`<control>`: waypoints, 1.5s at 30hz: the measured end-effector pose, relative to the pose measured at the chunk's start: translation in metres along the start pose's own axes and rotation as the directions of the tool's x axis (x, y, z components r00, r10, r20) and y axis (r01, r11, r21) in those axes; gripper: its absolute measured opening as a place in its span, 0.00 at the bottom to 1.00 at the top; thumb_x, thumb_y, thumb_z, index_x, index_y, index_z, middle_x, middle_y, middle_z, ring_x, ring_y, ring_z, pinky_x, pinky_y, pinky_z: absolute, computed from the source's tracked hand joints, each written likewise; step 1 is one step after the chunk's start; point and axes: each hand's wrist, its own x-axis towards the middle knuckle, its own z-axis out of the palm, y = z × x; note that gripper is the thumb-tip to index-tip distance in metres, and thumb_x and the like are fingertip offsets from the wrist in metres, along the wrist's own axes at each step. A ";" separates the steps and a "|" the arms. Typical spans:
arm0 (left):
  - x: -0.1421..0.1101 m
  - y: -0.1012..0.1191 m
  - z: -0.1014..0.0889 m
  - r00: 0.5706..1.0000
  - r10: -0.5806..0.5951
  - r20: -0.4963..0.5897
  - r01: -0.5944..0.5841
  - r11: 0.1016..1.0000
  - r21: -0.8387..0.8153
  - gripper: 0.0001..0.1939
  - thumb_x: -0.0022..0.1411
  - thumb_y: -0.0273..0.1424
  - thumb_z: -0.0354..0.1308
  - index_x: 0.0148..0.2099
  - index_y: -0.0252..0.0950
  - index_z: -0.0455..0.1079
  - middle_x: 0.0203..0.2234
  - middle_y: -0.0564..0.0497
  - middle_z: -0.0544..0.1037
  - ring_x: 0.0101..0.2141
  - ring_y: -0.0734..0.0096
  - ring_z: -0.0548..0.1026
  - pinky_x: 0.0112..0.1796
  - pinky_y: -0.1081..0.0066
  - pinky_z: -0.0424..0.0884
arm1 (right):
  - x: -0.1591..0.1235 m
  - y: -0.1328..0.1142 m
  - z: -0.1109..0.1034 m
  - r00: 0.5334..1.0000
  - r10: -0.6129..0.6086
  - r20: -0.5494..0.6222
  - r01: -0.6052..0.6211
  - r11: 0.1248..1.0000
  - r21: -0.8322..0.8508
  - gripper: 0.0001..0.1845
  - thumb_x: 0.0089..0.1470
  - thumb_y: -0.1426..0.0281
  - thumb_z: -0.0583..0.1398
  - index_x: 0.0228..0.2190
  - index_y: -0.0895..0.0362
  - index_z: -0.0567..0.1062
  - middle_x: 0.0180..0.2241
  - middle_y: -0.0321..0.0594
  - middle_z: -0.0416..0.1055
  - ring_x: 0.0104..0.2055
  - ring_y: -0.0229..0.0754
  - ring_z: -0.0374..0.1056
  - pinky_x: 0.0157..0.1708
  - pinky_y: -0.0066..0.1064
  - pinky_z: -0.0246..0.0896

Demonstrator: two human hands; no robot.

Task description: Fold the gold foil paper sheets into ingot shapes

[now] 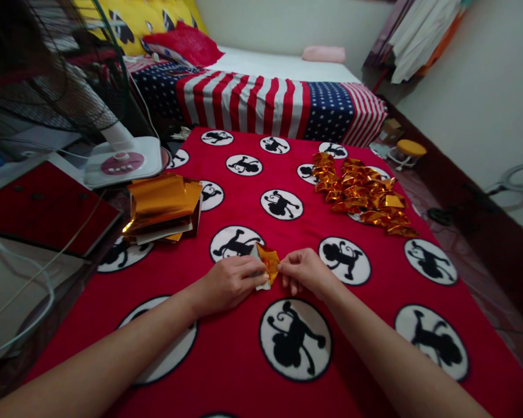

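Note:
A small piece of gold foil paper (pixel 270 262), partly folded and showing some pale backing, lies between my two hands on the red cloth (pixel 239 377). My left hand (pixel 230 281) is closed on its left side, fingers pressed over the paper. At its right edge, my right hand (pixel 305 270) pinches the paper between thumb and forefinger, the other fingers curled below. A stack of flat gold foil sheets (pixel 161 203) rests at the left edge of the table. Farther off on the right sit several rows of folded gold foil pieces (pixel 361 194).
A white electric fan (pixel 124 162) stands at the left beside a dark red panel (pixel 43 203), with white cables hanging nearby. Behind the table is a bed with a striped and starred cover (pixel 244 101). A yellow-topped stool (pixel 412 148) stands on the floor at the right.

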 end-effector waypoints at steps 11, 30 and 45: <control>0.000 0.002 -0.002 0.999 0.026 -0.018 -0.026 0.999 0.037 0.12 0.65 0.25 0.52 0.48 0.34 0.72 0.45 0.45 0.77 0.43 0.67 0.75 0.44 0.66 0.74 | 0.001 0.005 0.008 0.991 -0.084 -0.107 0.079 0.995 -0.057 0.08 0.47 0.74 0.59 0.18 0.58 0.69 0.11 0.31 0.67 0.10 0.30 0.59 0.09 0.18 0.48; 0.000 -0.001 0.002 0.998 0.054 -0.035 -0.055 0.998 -0.020 0.11 0.64 0.23 0.53 0.45 0.34 0.74 0.41 0.46 0.81 0.41 0.67 0.75 0.41 0.67 0.76 | -0.023 0.025 0.025 0.788 -0.562 -0.251 0.380 0.766 -0.519 0.04 0.50 0.75 0.61 0.26 0.55 0.71 0.26 0.35 0.69 0.27 0.36 0.64 0.27 0.25 0.57; -0.003 -0.003 0.001 1.000 0.009 -0.025 -0.012 0.992 -0.124 0.10 0.63 0.26 0.55 0.47 0.35 0.73 0.43 0.46 0.80 0.43 0.67 0.74 0.44 0.66 0.75 | -0.044 0.045 0.038 0.710 -0.692 -0.133 0.461 0.599 -0.654 0.08 0.59 0.72 0.57 0.35 0.56 0.78 0.32 0.40 0.68 0.33 0.37 0.66 0.33 0.26 0.60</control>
